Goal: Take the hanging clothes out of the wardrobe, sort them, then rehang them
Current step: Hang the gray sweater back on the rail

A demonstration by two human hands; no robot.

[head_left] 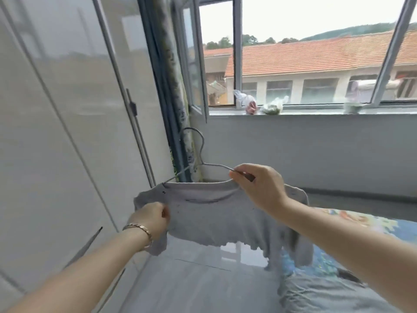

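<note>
Grey top point(214, 213) with a wire hanger point(200, 152) in its neckline hangs mid-frame. The left hand point(151, 219) pinches its shoulder; the right hand point(259, 188) grips hanger arm and collar. Closed white wardrobe doors point(56, 109) fill the left, a bed point(338, 292) lies lower right, and tied plastic bags point(250, 103) sit on the windowsill point(316, 112) behind.

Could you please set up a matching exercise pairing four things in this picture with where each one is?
Things:
1. wire hanger
2. grey top
3. plastic bags
4. bracelet

Places:
a. on the windowsill
b. round the wrist of the left hand
c. pinched by the right hand
d. gripped at one shoulder by the left hand

Pairs: 1-c; 2-d; 3-a; 4-b
</note>
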